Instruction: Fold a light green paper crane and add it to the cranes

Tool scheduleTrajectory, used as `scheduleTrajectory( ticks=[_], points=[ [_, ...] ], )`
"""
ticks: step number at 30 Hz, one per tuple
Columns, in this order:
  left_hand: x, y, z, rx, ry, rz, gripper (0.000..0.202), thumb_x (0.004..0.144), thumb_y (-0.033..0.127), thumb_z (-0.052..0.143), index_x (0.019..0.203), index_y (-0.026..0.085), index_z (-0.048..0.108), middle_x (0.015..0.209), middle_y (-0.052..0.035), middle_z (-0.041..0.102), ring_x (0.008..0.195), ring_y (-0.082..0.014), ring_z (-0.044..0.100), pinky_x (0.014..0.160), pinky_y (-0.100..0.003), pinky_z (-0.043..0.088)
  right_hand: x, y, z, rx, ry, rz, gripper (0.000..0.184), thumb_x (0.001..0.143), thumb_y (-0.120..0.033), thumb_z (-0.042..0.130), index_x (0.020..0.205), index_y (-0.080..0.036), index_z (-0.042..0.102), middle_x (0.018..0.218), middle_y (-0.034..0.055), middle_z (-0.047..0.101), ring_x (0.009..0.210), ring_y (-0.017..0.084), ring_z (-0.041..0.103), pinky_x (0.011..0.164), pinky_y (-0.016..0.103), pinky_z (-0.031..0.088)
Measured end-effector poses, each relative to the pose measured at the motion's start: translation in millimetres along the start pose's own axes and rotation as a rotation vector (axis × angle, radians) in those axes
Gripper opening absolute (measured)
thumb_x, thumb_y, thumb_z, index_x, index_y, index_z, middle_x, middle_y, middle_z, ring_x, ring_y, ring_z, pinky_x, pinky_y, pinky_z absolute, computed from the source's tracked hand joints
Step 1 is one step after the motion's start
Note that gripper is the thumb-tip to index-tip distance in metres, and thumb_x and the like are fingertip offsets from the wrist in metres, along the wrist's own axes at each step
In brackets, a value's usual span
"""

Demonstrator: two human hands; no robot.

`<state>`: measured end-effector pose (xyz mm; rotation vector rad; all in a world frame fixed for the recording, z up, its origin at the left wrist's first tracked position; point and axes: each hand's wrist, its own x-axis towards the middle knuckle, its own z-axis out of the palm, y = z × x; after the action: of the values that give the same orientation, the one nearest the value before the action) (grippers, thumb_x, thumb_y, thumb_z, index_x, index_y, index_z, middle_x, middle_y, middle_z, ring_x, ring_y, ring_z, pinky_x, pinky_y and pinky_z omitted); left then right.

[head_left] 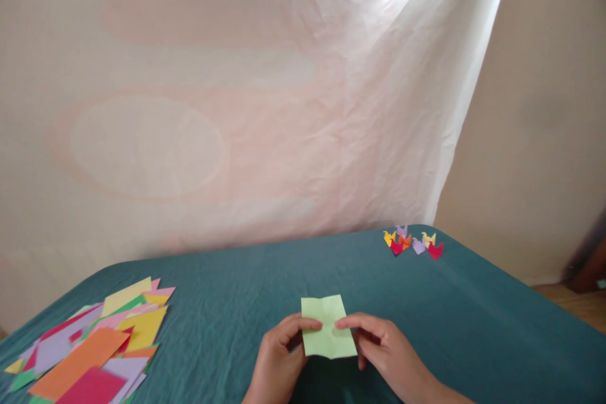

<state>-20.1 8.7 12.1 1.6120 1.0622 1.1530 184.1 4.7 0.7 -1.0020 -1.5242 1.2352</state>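
A light green folded paper [327,312] lies on the teal tablecloth [246,290] near the front edge. My left hand [279,360] grips its left side, thumb and fingers pinched over the paper's middle. My right hand [386,347] pinches the right side, its fingertips meeting the left hand's near the centre crease. The lower part of the paper sits between both hands.
A spread of coloured paper sheets [95,347], orange, yellow, pink, purple and red, lies at the front left. Several small folded paper figures [411,242] cluster at the far right. A white cloth backdrop [237,107] hangs behind the table.
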Motion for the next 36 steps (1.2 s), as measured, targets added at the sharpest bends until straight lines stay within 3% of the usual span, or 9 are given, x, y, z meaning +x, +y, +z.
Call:
scheduleTrajectory(
  ticks=[4, 11, 20, 23, 26, 28, 29, 33, 36],
  points=[
    [-1, 2, 2.8, -0.137, -0.016, -0.031, 0.012, 0.069, 0.016, 0.070, 0.081, 0.019, 0.071, 0.092, -0.0059, 0.068, 0.084, -0.0210, 0.066, 0.075, -0.026, 0.049, 1, 0, 3, 0.060, -0.013, -0.050, 0.018, 0.077, -0.031, 0.067, 0.092, -0.023, 0.073, 0.099, 0.0051, 0.065, 0.062, 0.012, 0.058, 0.053, 0.021, 0.046],
    [-2, 8, 7.0, -0.352, -0.023, -0.082, 0.011, 0.070, 0.021, 0.073, 0.071, 0.016, 0.063, 0.079, -0.0014, 0.066, 0.075, -0.0153, 0.061, 0.069, -0.022, 0.046, -1, -4, 4, 0.095, -0.019, -0.031, 0.022, 0.076, -0.038, 0.070, 0.087, -0.019, 0.072, 0.087, 0.0043, 0.065, 0.064, 0.013, 0.056, 0.056, 0.022, 0.046],
    [-5, 4, 12.0, -0.378, 0.005, -0.158, 0.028, 0.071, 0.032, 0.074, 0.064, 0.016, 0.053, 0.068, -0.0017, 0.063, 0.065, -0.0135, 0.059, 0.064, -0.022, 0.045, -2, -15, 5, 0.051, 0.009, -0.006, 0.032, 0.081, -0.045, 0.062, 0.073, -0.014, 0.064, 0.067, 0.0019, 0.060, 0.061, 0.014, 0.052, 0.058, 0.023, 0.043],
    [-4, 1, 17.1, -0.495, 0.033, -0.149, 0.034, 0.066, 0.033, 0.078, 0.084, 0.019, 0.054, 0.079, -0.0016, 0.064, 0.067, -0.0145, 0.062, 0.061, -0.023, 0.046, -1, -13, 6, 0.014, 0.037, -0.019, 0.031, 0.081, -0.044, 0.062, 0.069, -0.015, 0.060, 0.064, 0.0002, 0.056, 0.061, 0.013, 0.050, 0.058, 0.023, 0.040],
    [-3, 1, 19.7, -0.564, 0.032, -0.125, 0.084, 0.058, 0.035, 0.084, 0.127, 0.029, 0.036, 0.090, -0.0022, 0.064, 0.070, -0.0155, 0.063, 0.061, -0.023, 0.045, -2, -12, 7, -0.087, 0.063, -0.067, 0.029, 0.081, -0.039, 0.061, 0.065, -0.016, 0.058, 0.064, -0.0005, 0.054, 0.062, 0.013, 0.048, 0.058, 0.022, 0.038],
    [-3, 1, 17.9, -0.523, 0.001, -0.167, 0.107, 0.056, 0.038, 0.085, 0.140, 0.029, 0.018, 0.086, -0.0023, 0.065, 0.069, -0.0154, 0.062, 0.062, -0.023, 0.044, -3, -10, 8, -0.161, 0.056, -0.103, 0.027, 0.081, -0.036, 0.061, 0.064, -0.016, 0.058, 0.065, -0.0005, 0.054, 0.063, 0.013, 0.048, 0.059, 0.022, 0.038],
    [-2, 0, 16.2, -0.492, -0.017, -0.202, 0.109, 0.056, 0.039, 0.084, 0.142, 0.026, 0.018, 0.084, -0.0027, 0.065, 0.069, -0.0152, 0.061, 0.062, -0.023, 0.044, -4, -9, 9, -0.193, 0.052, -0.115, 0.027, 0.081, -0.035, 0.061, 0.063, -0.016, 0.057, 0.065, -0.0005, 0.053, 0.063, 0.013, 0.048, 0.059, 0.022, 0.038],
    [-1, -5, 9.5, -0.386, -0.068, -0.294, 0.073, 0.062, 0.042, 0.080, 0.123, 0.013, 0.050, 0.078, -0.0047, 0.064, 0.064, -0.0131, 0.057, 0.059, -0.022, 0.044, -6, -6, 11, -0.226, 0.030, -0.111, 0.026, 0.082, -0.036, 0.059, 0.065, -0.016, 0.059, 0.067, 0.0005, 0.055, 0.064, 0.014, 0.049, 0.060, 0.023, 0.039],
    [-1, -5, 9.5, -0.312, -0.015, -0.264, 0.053, 0.068, 0.038, 0.076, 0.110, 0.011, 0.058, 0.068, -0.0008, 0.060, 0.057, -0.0101, 0.051, 0.054, -0.021, 0.042, -5, -4, 13, -0.098, 0.003, -0.063, 0.022, 0.082, -0.038, 0.061, 0.077, -0.017, 0.058, 0.075, 0.0017, 0.059, 0.069, 0.015, 0.054, 0.064, 0.024, 0.043]
  ],
)
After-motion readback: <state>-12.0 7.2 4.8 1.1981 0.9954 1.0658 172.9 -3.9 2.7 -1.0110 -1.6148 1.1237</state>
